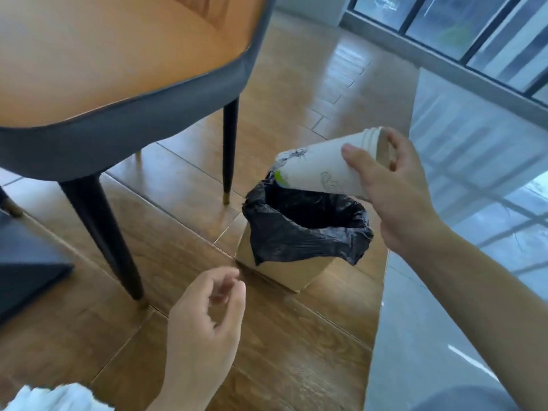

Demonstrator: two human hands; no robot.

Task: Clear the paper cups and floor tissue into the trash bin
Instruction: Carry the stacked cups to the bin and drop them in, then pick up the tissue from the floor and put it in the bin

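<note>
My right hand [397,197] grips a stack of white paper cups [323,167], nested and tilted with the base down over the trash bin's far rim. The trash bin [284,271] is a small tan box lined with a black bag [296,235], standing on the wooden floor. My left hand [204,324] hovers near the floor in front of the bin, fingers loosely curled, holding nothing. A crumpled white tissue [56,398] lies at the bottom left edge of the view.
A chair with an orange seat and grey edge [124,114] stands left of the bin, its dark legs [103,235] close by. A glossy white surface [462,179] runs along the right. A dark object [26,262] sits at the left edge. Windows are beyond.
</note>
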